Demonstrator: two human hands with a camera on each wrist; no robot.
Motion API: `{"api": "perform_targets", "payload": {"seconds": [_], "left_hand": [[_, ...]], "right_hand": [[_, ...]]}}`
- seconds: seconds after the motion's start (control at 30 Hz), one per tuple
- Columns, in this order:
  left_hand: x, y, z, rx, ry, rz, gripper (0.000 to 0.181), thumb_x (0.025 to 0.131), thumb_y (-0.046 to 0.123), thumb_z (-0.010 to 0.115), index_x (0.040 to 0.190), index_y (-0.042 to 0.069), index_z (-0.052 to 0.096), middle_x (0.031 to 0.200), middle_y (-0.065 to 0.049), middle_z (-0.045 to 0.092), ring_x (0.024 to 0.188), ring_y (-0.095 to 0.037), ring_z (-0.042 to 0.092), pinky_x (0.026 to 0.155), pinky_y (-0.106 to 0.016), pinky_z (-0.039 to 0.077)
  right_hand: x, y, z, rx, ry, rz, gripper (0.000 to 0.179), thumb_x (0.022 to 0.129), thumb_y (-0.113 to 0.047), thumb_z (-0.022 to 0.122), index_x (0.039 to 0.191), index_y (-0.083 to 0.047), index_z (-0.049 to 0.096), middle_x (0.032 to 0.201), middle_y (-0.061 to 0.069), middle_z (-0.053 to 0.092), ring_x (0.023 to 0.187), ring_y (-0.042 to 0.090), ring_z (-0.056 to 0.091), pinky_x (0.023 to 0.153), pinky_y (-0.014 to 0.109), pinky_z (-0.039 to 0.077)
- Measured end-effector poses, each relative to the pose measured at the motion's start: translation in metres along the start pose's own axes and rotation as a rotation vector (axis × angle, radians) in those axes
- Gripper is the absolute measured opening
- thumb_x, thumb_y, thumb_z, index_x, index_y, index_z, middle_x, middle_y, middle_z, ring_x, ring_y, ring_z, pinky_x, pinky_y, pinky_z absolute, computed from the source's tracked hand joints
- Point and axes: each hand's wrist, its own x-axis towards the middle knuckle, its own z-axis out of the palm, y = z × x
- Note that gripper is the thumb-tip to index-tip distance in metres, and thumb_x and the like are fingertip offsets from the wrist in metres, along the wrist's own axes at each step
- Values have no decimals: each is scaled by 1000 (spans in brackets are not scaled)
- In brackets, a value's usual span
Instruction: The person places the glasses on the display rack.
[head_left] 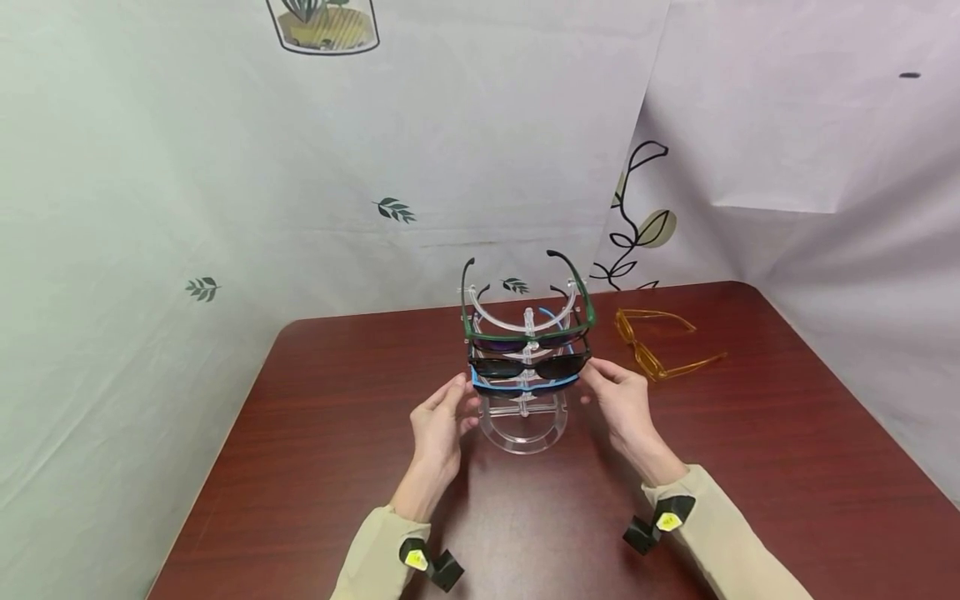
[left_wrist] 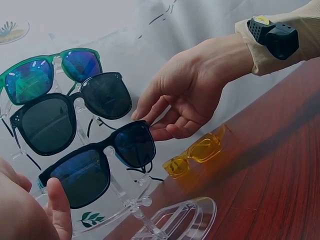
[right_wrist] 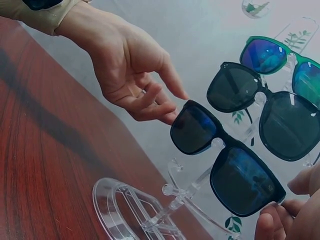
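A clear display stand (head_left: 525, 446) holds three pairs of sunglasses, one above another. Green-framed sunglasses (head_left: 528, 337) sit on top and black sunglasses (head_left: 529, 367) in the middle. Lowest are the blue sunglasses (right_wrist: 242, 175), whose fronts look dark in both wrist views. My left hand (head_left: 437, 425) pinches their left end, near the hinge. At the opposite end, my right hand (head_left: 622, 404) pinches the same pair between thumb and fingers, as the right wrist view shows. Their temples are partly hidden behind the lenses and stand.
Yellow glasses (head_left: 647, 358) lie with temples spread on the dark red table (head_left: 322, 467), right of the stand and close to my right hand. A pale printed cloth (head_left: 480, 150) hangs behind and beside the table.
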Motion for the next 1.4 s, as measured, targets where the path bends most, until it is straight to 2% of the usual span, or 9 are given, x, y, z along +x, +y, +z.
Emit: {"api": "perform_targets", "payload": {"seconds": [0.2, 0.4, 0.63, 0.73, 1.0, 1.2, 1.4], "left_hand": [[-1, -2, 0, -16, 3, 2, 30, 96, 9, 67, 118, -12, 65, 80, -5, 70, 59, -8, 62, 48, -18, 51], [-1, -5, 4, -69, -28, 35, 29, 95, -3, 64, 119, -18, 60, 81, -12, 71, 60, -7, 59, 58, -19, 57], [-3, 4, 10, -89, -35, 71, 22, 93, -7, 63, 110, -20, 64, 79, -15, 70, 58, -9, 64, 61, -22, 60], [-2, 9, 13, -89, -40, 75, 19, 92, -7, 64, 107, -18, 66, 77, -12, 70, 58, -9, 65, 62, -23, 60], [3, 10, 16, -79, -5, 56, 17, 91, -7, 65, 105, -17, 68, 75, -9, 68, 58, -10, 65, 63, -24, 60], [7, 7, 16, -79, 5, 59, 17, 91, -6, 66, 105, -16, 68, 71, -9, 68, 57, -10, 65, 62, -24, 60], [10, 5, 16, -88, -2, 65, 19, 91, -7, 66, 106, -17, 68, 70, -7, 67, 56, -9, 65, 61, -23, 60]], "right_hand": [[-2, 1, 1, 6, 8, -2, 28, 92, 0, 67, 115, 15, 66, 88, -1, 69, 59, 8, 62, 55, 22, 56], [-5, 1, 5, -1, -55, -25, 28, 93, 1, 66, 117, 17, 64, 82, 5, 72, 59, 16, 67, 70, 33, 61], [-2, -5, -2, -47, -62, -13, 30, 94, 0, 65, 120, 16, 63, 84, 3, 72, 58, 10, 66, 81, 19, 54], [1, -8, -2, -53, -62, -24, 29, 93, 0, 65, 117, 16, 64, 81, 1, 71, 58, 11, 66, 81, 20, 53], [6, -7, 0, -65, -54, -25, 27, 92, 2, 62, 115, 16, 65, 67, -2, 69, 59, 14, 66, 75, 21, 52], [9, -6, 1, -54, -50, -35, 28, 91, 3, 61, 116, 16, 65, 68, -4, 70, 59, 14, 66, 72, 23, 52], [12, -2, 2, -38, -48, -43, 28, 91, 6, 61, 117, 16, 65, 77, -3, 72, 57, 12, 65, 72, 26, 55]]}}
